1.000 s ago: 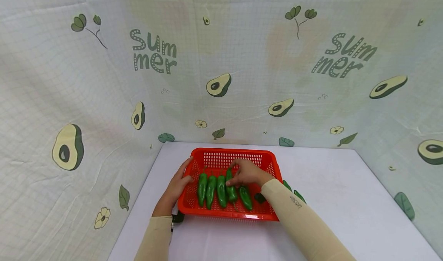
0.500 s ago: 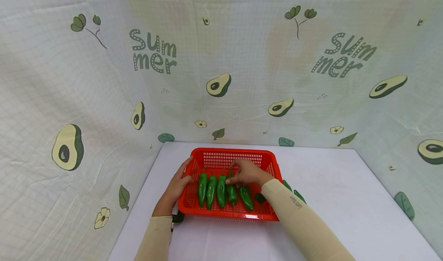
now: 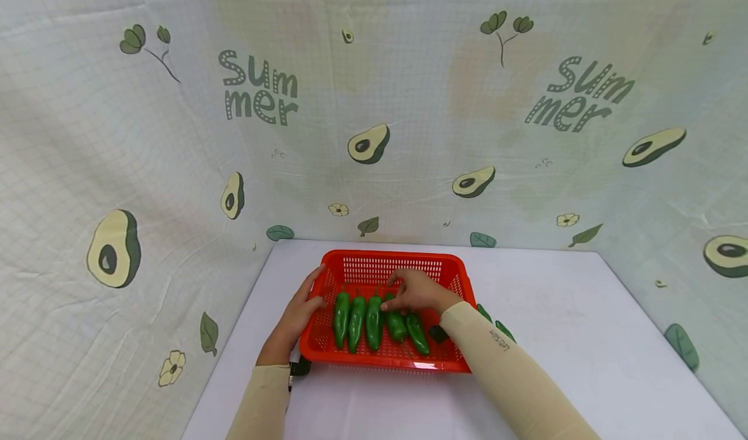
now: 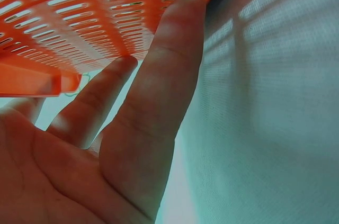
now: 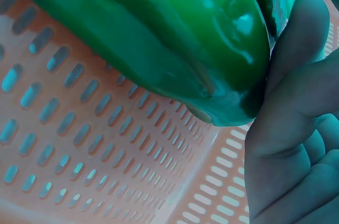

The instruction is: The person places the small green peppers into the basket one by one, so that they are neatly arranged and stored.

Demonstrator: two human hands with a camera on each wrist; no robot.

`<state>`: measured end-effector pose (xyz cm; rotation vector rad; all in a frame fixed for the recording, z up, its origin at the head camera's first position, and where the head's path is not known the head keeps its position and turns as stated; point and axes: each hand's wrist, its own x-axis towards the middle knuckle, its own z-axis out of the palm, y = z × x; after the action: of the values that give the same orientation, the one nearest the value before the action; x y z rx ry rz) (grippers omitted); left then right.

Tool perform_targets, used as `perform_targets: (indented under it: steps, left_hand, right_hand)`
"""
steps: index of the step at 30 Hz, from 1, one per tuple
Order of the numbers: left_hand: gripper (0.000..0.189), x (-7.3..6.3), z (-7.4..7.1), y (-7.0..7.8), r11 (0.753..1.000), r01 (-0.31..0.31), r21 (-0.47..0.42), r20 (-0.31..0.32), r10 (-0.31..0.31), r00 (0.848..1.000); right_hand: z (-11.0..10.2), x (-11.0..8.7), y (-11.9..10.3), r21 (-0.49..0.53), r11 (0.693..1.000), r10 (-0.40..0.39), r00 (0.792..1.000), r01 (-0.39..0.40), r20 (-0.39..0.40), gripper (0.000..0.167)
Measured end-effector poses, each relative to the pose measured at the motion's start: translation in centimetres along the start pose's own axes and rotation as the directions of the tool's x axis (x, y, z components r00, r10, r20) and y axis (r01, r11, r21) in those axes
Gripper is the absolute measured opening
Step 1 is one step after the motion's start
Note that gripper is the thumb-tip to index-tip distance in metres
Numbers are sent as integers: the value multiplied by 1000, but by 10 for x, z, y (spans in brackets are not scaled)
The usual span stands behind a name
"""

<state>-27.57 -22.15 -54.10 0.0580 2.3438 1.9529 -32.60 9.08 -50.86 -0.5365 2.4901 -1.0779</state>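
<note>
A red perforated basket (image 3: 386,361) stands on the white table. My left hand (image 3: 299,313) holds its left rim; in the left wrist view, straight fingers (image 4: 164,70) lie against the basket's slotted wall (image 4: 74,17). Inside, my right hand (image 3: 417,292) pinches a green pepper (image 3: 397,326) between thumb and index finger, hiding its upper end. Three upright green peppers (image 3: 357,323) form a row to its left. Another green pepper (image 3: 417,333) leans at its right, partly beneath the hand. The right wrist view has a large pepper (image 5: 175,38) close beside the thumb (image 5: 299,33).
Two green peppers (image 3: 505,330) show on the table just right of the basket, partly behind the right sleeve. White table surface (image 3: 555,310) extends to the right. A printed avocado cloth (image 3: 421,102) surrounds the table's back and sides.
The pepper under my right hand has turned and shifted slightly, its lower end moving right. The rightmost pepper in the basket has edged right too. My left hand has stayed in place.
</note>
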Motion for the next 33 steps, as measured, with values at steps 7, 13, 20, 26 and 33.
perform_targets:
  steps: [7,13,20,26,33]
  left_hand:
    - [81,0,0,1,1000,-1,-13,1,1,1000]
    - [81,1,-1,1,1000,5,-21,3,-5,1000]
    - [81,-1,-2,0,999,18,-30,20,-17,1000]
    - [80,0,-4,-2,1000,8,-14,10,-8,1000]
    - [80,1,-1,-2,1000,4,-5,18,-4,1000]
  right_hand:
    - [-1,0,1,4,1000,0,1000,0,10,59]
    - [-6,-3,-7,-27,1000,-6,1000,7,24,59]
    - [-13,-11,-19,-50,999,-17,999,19,27,59]
    - [-32,-23,-31,-51,999,-22,999,20,-38,56]
    - [-70,-54,-34,-129,991,-42,986,21,-163,56]
